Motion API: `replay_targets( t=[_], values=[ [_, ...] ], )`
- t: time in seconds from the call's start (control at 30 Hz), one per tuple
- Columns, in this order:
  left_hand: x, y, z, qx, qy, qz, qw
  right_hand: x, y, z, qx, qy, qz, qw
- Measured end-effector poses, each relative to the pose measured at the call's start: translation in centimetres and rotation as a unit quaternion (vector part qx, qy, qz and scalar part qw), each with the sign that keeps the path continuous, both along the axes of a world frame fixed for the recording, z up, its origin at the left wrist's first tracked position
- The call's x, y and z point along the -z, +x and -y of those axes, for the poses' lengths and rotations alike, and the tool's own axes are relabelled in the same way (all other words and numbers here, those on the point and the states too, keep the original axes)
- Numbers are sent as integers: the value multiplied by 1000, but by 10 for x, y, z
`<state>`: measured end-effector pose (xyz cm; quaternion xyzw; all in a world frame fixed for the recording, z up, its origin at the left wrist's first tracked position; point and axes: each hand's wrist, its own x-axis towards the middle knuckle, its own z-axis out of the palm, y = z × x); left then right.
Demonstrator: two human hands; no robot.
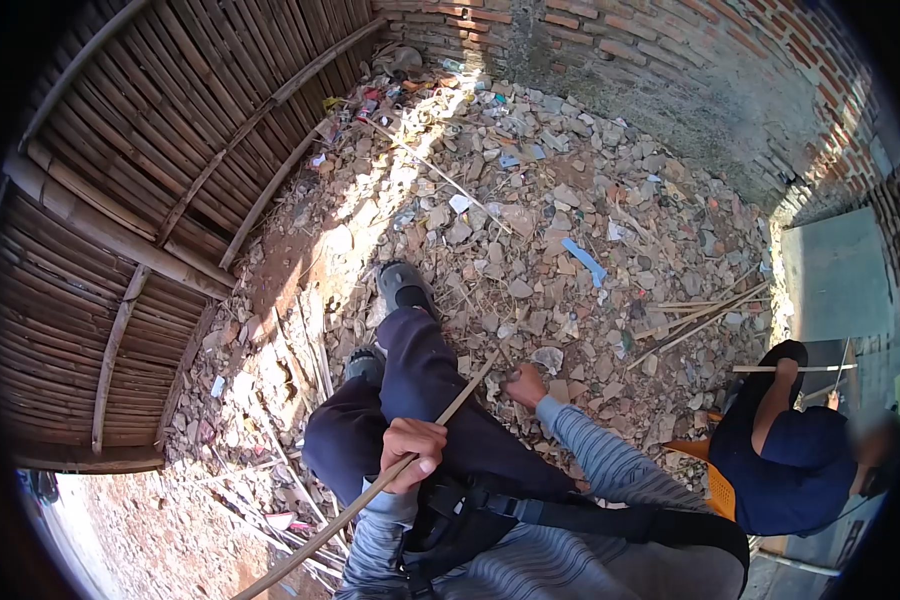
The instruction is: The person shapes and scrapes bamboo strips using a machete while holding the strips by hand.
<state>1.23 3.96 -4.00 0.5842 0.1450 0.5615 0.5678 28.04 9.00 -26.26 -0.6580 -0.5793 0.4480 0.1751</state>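
My left hand (413, 455) is closed around a long, thin bamboo strip (345, 515). The strip runs from the lower edge of the view up across my thigh, and its far end lies close to my right hand (526, 386). That right hand is curled shut near the strip's tip. Something small and dark shows by its fingers, but I cannot make out what it is. Below both hands are my dark trousers and a black strap across my body.
Rubble (470, 230) covers the ground, with a blue scrap (584, 262) and several loose bamboo strips (700, 315). A slatted bamboo wall (200, 120) stands left, a brick wall (670, 60) behind. At right a person (780, 460) sits on an orange seat (720, 485), holding another strip (805, 369).
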Motion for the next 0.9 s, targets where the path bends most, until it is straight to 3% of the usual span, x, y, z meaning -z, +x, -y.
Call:
replay_targets(
  t=[0.07, 0.2, 0.27, 0.33, 0.4, 0.47, 0.6, 0.73, 0.9],
  values=[
    [1, 1, -2, 24, 1, -4, 1000, 37, 19, -10, -9, -13, 63, 998],
    [0, 2, -1, 8, 2, 3, 1000, 13, 6, -15, 65, -36, 68, 995],
    [-3, 0, 0, 7, 10, -15, 1000, 46, 5, -29, 34, -38, 77, 996],
    [-6, 1, -2, -8, 25, -48, 998, 44, -10, -40, 28, 32, 41, 998],
    [-8, -2, -2, -15, 43, -88, 995, 50, -16, -45, 1, -14, 82, 996],
    [-5, -4, -1, -58, 28, -97, 993, 76, -5, -56, 48, -9, 100, 994],
    [-3, -1, 5, -57, -9, -15, 998, 106, 57, -63, 94, -76, 150, 981],
    [-6, 0, 2, -44, -13, -42, 998, 85, 70, -33, 43, -89, 163, 982],
    [-7, 3, 3, -46, -19, -37, 998, 40, 38, 12, 31, 27, 64, 997]
  ],
)
